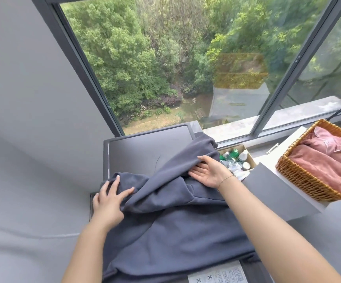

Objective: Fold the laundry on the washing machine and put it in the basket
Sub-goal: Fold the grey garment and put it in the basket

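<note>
Right now we have a slate-blue sweatshirt (pixel 165 217) spread over the top of the grey washing machine (pixel 145 148), covering its near and middle part and hanging off the near edge, while the far left of the lid stays bare. Our left hand (pixel 109 198) lies on the left side of the garment, palm down, with the fingers stretched out and slightly spread, pressing a bunched fold of cloth against the machine; nothing is curled round the fabric there. Our right hand (pixel 208 173) is farther away and to the right, turned palm up, with a sleeve (pixel 196 154) draped across it: the thumb comes over the top of the cloth and the fingers lie under it, so the sleeve is pinched between them. A thin bracelet (pixel 225 179) sits on that wrist. The sleeve runs from our right hand toward the far right corner of the machine.

To the right, on a white shelf (pixel 292 180) beside the machine, stands a woven wicker basket (pixel 308 180). It holds folded pink clothes (pixel 328 160) lying flat inside. Between the machine and the shelf, just beyond our right hand, an open cardboard box (pixel 249 160) is filled with bottles, some with green caps. Beyond it all is a large window (pixel 165 68) looking down on trees. A label with printed symbols (pixel 218 275) shows on the machine's near edge.
</note>
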The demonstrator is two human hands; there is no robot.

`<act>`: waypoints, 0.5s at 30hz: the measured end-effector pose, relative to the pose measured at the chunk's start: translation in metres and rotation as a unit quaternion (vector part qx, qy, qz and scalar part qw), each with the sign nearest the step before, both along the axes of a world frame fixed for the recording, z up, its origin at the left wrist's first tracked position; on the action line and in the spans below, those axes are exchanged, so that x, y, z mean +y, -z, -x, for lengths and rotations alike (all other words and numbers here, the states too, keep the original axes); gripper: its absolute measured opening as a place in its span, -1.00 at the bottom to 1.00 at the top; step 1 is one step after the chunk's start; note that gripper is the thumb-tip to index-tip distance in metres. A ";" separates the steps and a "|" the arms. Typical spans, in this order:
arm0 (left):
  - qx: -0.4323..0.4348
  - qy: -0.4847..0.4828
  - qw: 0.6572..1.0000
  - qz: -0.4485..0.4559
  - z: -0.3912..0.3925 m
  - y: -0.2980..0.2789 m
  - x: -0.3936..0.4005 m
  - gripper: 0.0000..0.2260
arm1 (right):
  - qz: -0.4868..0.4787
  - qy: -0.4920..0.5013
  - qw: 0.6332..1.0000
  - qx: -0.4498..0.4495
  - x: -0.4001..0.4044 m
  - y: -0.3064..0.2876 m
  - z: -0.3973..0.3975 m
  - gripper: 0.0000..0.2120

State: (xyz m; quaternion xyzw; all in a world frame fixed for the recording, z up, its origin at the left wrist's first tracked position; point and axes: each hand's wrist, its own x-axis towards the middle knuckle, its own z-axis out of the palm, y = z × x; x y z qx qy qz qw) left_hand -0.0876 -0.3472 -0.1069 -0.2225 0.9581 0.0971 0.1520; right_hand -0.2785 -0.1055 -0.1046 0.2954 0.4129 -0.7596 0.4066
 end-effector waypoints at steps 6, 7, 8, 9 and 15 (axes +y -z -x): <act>0.177 0.056 0.983 -0.006 -0.017 0.022 -0.002 -0.86 | -0.122 -0.049 0.990 0.048 -0.040 0.000 0.012 -0.87; 0.211 0.069 0.975 0.001 -0.019 0.020 0.002 -0.88 | -0.124 -0.012 0.990 0.071 -0.044 -0.001 0.013 -0.89; 0.238 0.078 0.968 -0.002 -0.024 0.013 0.004 -0.82 | -0.115 0.032 0.988 0.094 -0.048 -0.004 0.014 -0.90; 0.264 0.093 0.960 -0.013 -0.026 0.010 0.006 -0.77 | -0.103 0.079 0.985 0.117 -0.049 -0.009 0.015 -0.90; 0.140 -0.021 0.940 -0.312 -0.047 -0.009 -0.001 -0.77 | 0.101 0.227 0.947 0.203 0.004 -0.050 -0.017 -0.84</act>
